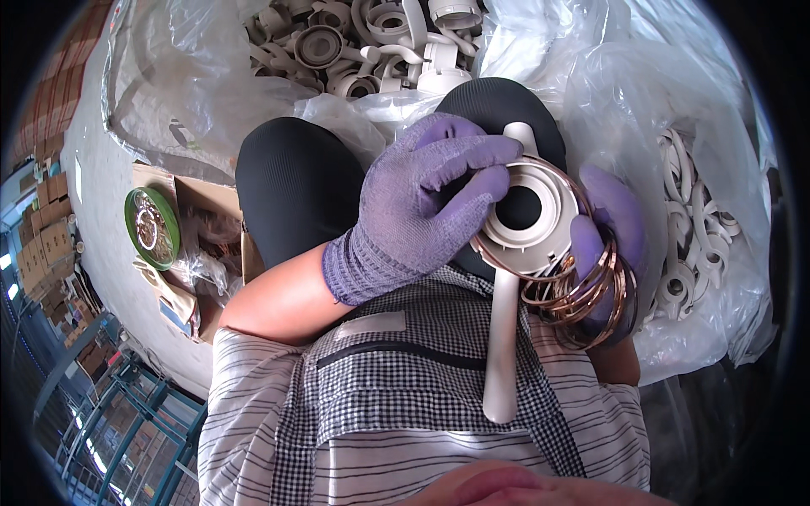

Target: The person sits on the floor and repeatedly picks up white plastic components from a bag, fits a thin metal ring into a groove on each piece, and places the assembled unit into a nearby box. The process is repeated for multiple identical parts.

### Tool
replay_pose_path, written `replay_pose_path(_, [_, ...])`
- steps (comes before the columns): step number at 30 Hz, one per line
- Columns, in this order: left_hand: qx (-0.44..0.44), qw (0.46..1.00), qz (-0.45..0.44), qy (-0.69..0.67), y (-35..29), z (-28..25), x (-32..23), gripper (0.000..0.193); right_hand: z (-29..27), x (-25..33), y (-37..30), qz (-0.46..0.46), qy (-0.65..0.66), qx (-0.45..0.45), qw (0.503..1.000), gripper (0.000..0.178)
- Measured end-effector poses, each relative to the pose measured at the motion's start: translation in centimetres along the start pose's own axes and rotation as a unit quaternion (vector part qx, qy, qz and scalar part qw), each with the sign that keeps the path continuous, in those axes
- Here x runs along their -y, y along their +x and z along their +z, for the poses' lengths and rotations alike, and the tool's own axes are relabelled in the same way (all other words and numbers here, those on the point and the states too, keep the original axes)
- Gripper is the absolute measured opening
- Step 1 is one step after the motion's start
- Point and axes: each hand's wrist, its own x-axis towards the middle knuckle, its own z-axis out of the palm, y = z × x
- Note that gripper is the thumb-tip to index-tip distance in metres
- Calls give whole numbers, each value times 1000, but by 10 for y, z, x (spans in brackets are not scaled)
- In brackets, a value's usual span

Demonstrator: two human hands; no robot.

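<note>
A round white plastic part (557,202) with a central hole and two opposite handles is held over my lap, its longer handle pointing down toward my apron. One copper-coloured metal ring (577,187) runs around its rim. My left hand (413,198), in a purple knit glove, is closed, thumb and index finger pinching at the left rim where that ring passes. My right hand (620,211), gloved alike, grips the part's right side. Several more copper-coloured rings (582,308) hang in a bundle from its fingers. The palm side of the right hand is partly hidden.
Ahead of my knees lies a plastic-lined heap of white plastic parts (321,46). Similar white handled parts (692,244) lie in clear plastic at the right. At the left, a green round container (152,226) of metal rings rests on an open cardboard box (207,196).
</note>
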Motion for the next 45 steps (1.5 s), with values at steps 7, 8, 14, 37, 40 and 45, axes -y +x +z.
replay_pose_path(7, [24,999,-23,-26,7,-6,2,26,-13,0,16,-95,-68,45,992,50])
replay_pose_path(8, [24,999,-19,-28,7,-7,2,26,-13,4,18,-93,-66,51,992,51])
replay_pose_path(14, [32,998,-24,-46,8,-10,4,27,-15,2,20,-123,-114,71,983,61])
replay_pose_path(37, [146,986,40,-63,-20,-18,18,64,-2,-12,8,-149,-216,163,951,83])
replay_pose_path(40, [133,986,-13,-99,-24,-11,12,68,-13,-18,13,-182,-286,169,926,89])
replay_pose_path(45, [79,995,-2,-67,-9,10,3,77,-42,-5,48,-171,-230,160,945,87])
